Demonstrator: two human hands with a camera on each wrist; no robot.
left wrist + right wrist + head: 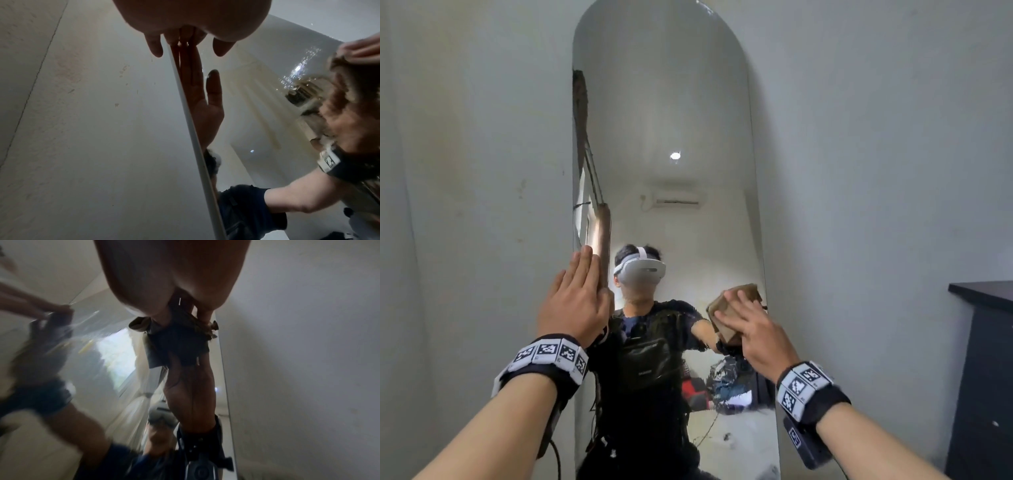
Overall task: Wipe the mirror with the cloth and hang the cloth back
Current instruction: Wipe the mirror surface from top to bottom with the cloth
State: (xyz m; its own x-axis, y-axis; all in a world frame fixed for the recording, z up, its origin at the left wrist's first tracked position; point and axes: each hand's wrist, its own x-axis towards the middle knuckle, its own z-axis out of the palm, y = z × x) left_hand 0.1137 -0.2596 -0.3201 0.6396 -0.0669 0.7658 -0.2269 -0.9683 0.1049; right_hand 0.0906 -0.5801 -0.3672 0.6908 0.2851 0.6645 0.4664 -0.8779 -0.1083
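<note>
A tall arched mirror (671, 102) leans against the white wall and reflects me. My left hand (578, 301) lies flat with straight fingers against the mirror's left edge; in the left wrist view its fingertips (154, 47) straddle the thin edge (191, 121). My right hand (753, 329) presses a folded brown cloth (746, 291) onto the glass close to the mirror's right edge, at about chest height, with its fingers spread over the cloth. In the right wrist view the cloth (144, 324) bulges out beside the palm, and the fingers are mostly hidden behind it.
A dark cabinet (983, 342) stands against the wall to the right of the mirror. Bare white wall (482, 171) runs on the left side. The mirror reflects clutter on the floor behind me.
</note>
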